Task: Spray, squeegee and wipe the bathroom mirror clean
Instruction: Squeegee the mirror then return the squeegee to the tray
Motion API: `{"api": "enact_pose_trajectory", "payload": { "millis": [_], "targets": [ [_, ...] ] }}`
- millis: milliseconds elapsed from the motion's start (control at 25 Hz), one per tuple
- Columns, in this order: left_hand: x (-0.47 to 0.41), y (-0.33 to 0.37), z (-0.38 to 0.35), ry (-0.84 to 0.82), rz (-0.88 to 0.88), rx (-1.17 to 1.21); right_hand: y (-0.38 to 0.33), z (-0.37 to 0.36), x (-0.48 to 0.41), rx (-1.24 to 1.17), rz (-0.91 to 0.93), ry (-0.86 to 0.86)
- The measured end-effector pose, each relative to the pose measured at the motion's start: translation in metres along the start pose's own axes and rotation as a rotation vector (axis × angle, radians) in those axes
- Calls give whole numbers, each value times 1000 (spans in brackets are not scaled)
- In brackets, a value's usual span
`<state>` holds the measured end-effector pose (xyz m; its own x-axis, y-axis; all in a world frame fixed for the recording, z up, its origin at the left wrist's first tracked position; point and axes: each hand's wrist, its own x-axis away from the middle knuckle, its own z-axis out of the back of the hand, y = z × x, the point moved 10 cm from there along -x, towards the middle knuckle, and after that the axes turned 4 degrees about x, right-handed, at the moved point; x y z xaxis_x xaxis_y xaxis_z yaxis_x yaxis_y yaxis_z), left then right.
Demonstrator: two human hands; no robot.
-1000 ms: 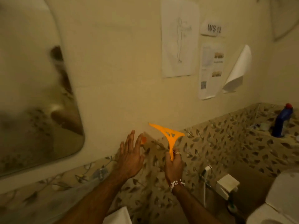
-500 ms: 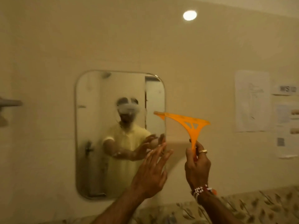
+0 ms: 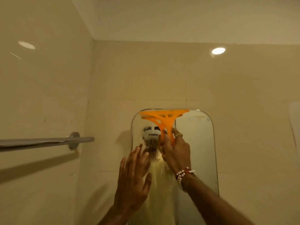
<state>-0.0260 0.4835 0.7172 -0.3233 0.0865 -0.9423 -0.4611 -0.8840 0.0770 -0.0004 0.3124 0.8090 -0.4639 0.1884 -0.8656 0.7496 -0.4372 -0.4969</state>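
The rounded bathroom mirror (image 3: pixel 196 143) hangs on the beige tiled wall, its glass hazy and streaked. An orange T-shaped squeegee (image 3: pixel 164 118) is pressed with its blade along the mirror's top edge, covering the upper left part. My right hand (image 3: pixel 176 150) grips the squeegee's handle; it wears a gold ring and a red and white bead bracelet. My left hand (image 3: pixel 133 181) is raised flat with fingers spread near the mirror's lower left, holding nothing. Whether it touches the glass is unclear. A person's reflection shows behind the hands.
A chrome towel bar (image 3: pixel 45 142) juts from the left wall at hand height, ending near the corner. A taped paper sheet (image 3: pixel 294 120) is at the far right edge. Reflections of ceiling lights (image 3: pixel 218 50) shine on the tiles above the mirror.
The view swung left and up from the toilet corner to the mirror. My right hand lifted the squeegee from beside the mirror onto its top edge; my left hand rose alongside, still spread.
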Motion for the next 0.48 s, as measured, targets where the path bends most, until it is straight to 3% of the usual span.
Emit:
{"api": "enact_pose_trajectory", "payload": {
  "millis": [480],
  "targets": [
    [13,-54,50,96,189,-102,-19,-48,-15,117,-48,-79]
  ]
}}
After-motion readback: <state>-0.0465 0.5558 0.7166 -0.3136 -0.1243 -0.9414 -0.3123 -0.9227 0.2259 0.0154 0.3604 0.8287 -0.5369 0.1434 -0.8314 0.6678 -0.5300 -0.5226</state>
